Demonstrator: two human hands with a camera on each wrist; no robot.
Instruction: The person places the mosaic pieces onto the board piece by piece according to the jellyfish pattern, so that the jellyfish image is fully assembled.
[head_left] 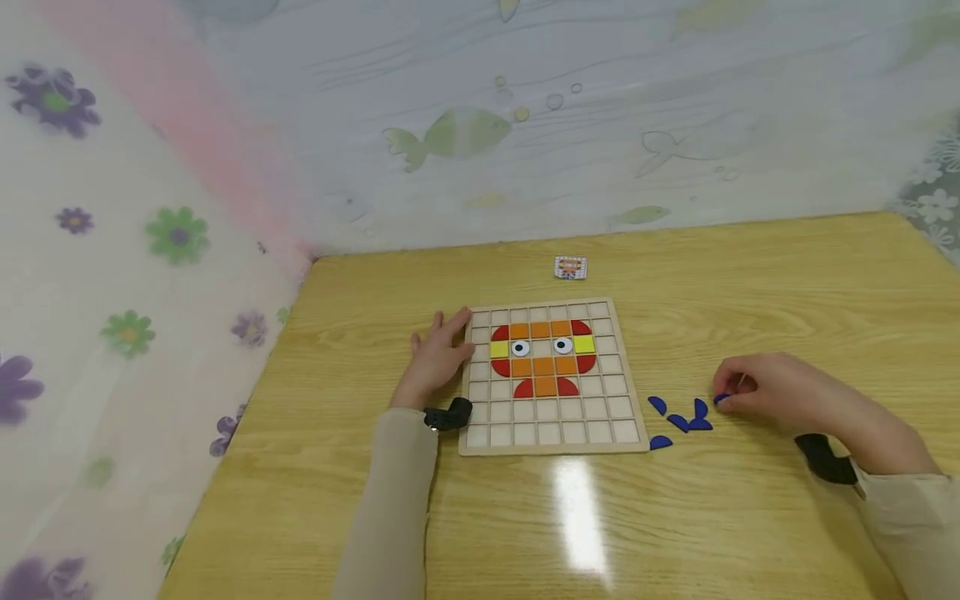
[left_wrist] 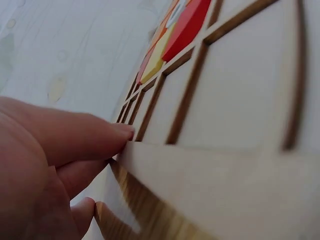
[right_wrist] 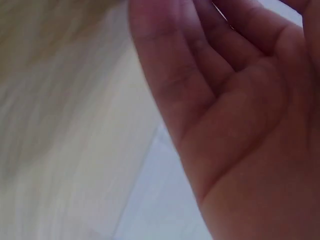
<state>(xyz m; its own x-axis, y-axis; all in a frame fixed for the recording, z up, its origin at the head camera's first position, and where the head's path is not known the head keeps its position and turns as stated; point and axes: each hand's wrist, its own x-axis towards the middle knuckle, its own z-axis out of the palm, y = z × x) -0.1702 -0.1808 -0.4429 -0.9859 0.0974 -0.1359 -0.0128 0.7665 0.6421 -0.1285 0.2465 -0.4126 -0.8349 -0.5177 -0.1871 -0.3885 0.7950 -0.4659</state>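
Observation:
A square wooden grid board (head_left: pixel 525 422) lies on the table, with red, orange and yellow pieces and two eye pieces set in its cells. My left hand (head_left: pixel 437 362) rests at the board's left edge, its fingers extended; the left wrist view shows the fingertips (left_wrist: pixel 122 132) touching the frame. To the right of the board, my right hand (head_left: pixel 783 392) pinches a blue half-round piece (head_left: pixel 722 399) between thumb and fingers. Several more blue pieces (head_left: pixel 678 422) lie between that hand and the board. The right wrist view shows the palm (right_wrist: pixel 240 125), and the pinched piece is out of sight there.
Behind the board lies a small picture card (head_left: pixel 571 267) with a coloured figure on a grid. The wooden table (head_left: pixel 360 300) meets a wall with fish drawings (head_left: pixel 465 133) at the back and a flowered wall (head_left: pixel 150 317) at the left.

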